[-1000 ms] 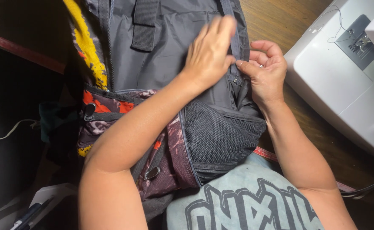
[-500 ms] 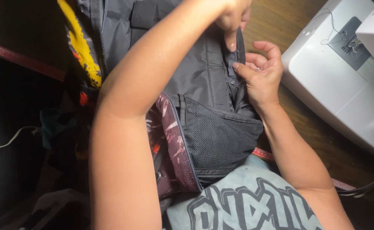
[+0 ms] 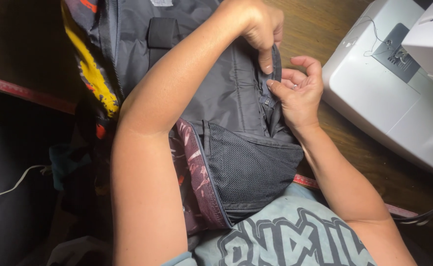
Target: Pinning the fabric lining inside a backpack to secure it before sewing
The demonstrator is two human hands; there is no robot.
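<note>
- Left hand (image 3: 261, 27) reaches across from above; thumb and fingers pinched together on the upper edge of the grey lining (image 3: 226, 98) of the backpack (image 3: 142, 64), pulling it up
- Right hand (image 3: 298, 93) sits just below it; fingertips closed on the same seam beside the small zipper slider (image 3: 266, 102); remaining fingers loosely curled
- backpack lies opened out on the wooden worktop (image 3: 325, 29), inside face up; black mesh pocket (image 3: 248, 170) nearest the body; yellow and red printed shell at the left edge
- white sewing machine (image 3: 389, 93) stands to the right, near but not touching the right hand; thread visible at its needle area
- red measuring tape (image 3: 24, 91) runs along the worktop edge
- Risks, as judged: thin lining could slip out of the two pinches if the pull is uneven; fabric may snag in the zipper teeth; left forearm hides much of the bag, so a fold underneath could go unnoticed
</note>
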